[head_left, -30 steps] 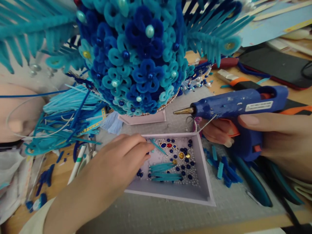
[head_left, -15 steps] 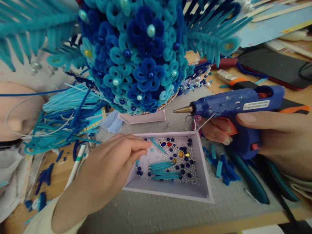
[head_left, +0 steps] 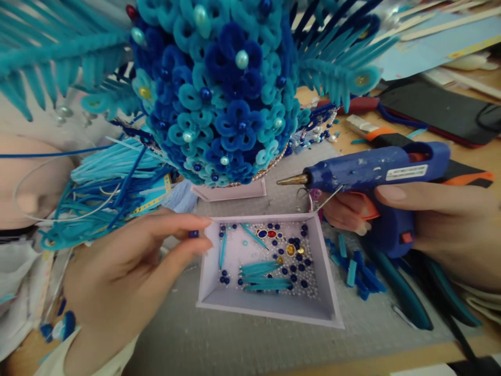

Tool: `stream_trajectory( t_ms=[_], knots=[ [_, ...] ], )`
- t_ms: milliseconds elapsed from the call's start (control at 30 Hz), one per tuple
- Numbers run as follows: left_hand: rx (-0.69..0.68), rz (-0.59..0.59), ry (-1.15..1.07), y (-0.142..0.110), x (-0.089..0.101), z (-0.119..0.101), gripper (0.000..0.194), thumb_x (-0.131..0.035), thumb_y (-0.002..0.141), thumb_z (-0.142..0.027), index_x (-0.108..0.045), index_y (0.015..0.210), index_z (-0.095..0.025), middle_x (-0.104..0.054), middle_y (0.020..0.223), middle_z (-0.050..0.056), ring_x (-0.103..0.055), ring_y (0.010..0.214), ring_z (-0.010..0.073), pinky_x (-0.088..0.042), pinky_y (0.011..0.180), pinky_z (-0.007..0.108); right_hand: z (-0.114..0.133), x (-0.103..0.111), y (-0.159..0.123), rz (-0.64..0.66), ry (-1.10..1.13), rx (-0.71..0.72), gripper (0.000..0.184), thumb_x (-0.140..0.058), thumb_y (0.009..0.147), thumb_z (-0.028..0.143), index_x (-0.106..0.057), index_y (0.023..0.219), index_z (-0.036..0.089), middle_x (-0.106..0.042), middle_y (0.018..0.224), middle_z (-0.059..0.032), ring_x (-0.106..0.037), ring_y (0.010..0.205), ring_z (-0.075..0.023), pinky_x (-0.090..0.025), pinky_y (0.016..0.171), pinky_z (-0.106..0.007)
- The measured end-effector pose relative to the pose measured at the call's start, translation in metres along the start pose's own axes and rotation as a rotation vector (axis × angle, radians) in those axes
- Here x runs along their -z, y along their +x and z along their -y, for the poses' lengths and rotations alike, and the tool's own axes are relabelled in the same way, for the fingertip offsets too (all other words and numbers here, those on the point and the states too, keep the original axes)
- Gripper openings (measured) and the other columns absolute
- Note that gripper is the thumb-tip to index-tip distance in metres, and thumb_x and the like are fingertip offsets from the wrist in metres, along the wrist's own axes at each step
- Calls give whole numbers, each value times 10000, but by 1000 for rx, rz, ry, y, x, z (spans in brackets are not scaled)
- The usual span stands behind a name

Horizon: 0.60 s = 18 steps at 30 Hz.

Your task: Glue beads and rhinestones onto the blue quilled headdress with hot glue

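Observation:
My left hand (head_left: 129,261) is beside the box's left wall, with a small dark blue bead (head_left: 193,234) between thumb and forefinger. In the shallow pale lilac box (head_left: 270,316) are blue and pearl beads, a red and a blue jewelled setting (head_left: 267,234), and several turquoise fuzzy strips (head_left: 266,283). My right hand (head_left: 442,219) is wrapped round a blue hot glue gun (head_left: 360,167), its metal nozzle pointing left above the box's far right corner. Behind the box rises a headpiece (head_left: 238,122) covered in blue and turquoise fuzzy flowers with pearl centres.
Blue and turquoise chenille stems (head_left: 105,177) pile up at the left, near a mannequin head (head_left: 35,183). Dark-handled pliers (head_left: 407,292) and cut blue pieces (head_left: 364,277) lie right of the box on a grey cutting mat (head_left: 235,350). An orange-and-black cutter (head_left: 376,130) is behind the glue gun.
My left hand has moved left, out of the box, with a blue bead between its fingertips. The box's left side now shows. My right hand and the glue gun have barely shifted.

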<state>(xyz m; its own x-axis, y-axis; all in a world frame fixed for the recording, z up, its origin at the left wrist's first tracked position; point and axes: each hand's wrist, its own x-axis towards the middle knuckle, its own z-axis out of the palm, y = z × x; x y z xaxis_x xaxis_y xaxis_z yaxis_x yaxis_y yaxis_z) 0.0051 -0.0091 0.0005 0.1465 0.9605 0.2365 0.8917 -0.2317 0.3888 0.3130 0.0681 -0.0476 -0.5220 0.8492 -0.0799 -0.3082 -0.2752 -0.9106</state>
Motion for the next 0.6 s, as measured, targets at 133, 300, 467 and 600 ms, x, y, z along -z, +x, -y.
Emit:
stream_trajectory(
  t_ms=[133, 300, 467, 600],
  knots=[
    [23, -77, -128, 9, -3, -12, 79, -681, 913, -355, -743, 937, -399, -771, 893, -127, -709, 788, 130, -572, 699, 285, 0, 2, 0, 12, -17, -1, 401, -853, 694, 504, -613, 581, 204, -541, 534, -10, -535, 523, -179, -404, 512, -330],
    [-104, 7, -192, 20, -1, -16, 132, -675, 924, -269, -766, 907, -363, -786, 920, -106, -718, 789, 113, -588, 717, 251, -2, 2, -1, 33, 9, 0, 371, -831, 720, 499, -624, 615, 209, -555, 567, -14, -533, 539, -180, -394, 519, -331],
    [-160, 3, -312, 18, -7, -15, 176, -723, 869, -142, -768, 888, -312, -781, 797, -82, -722, 704, 105, -563, 636, 225, -4, 1, -1, 55, 44, 12, 342, -816, 737, 467, -642, 627, 195, -563, 566, -14, -506, 523, -160, -383, 519, -317],
    [-121, 55, -390, 18, -14, -16, 201, -637, 902, -108, -754, 894, -272, -759, 676, -74, -700, 570, 102, -560, 598, 223, -8, 3, -2, 58, 94, 31, 340, -803, 750, 434, -622, 617, 179, -542, 543, -3, -489, 508, -137, -395, 518, -282]
  ],
)
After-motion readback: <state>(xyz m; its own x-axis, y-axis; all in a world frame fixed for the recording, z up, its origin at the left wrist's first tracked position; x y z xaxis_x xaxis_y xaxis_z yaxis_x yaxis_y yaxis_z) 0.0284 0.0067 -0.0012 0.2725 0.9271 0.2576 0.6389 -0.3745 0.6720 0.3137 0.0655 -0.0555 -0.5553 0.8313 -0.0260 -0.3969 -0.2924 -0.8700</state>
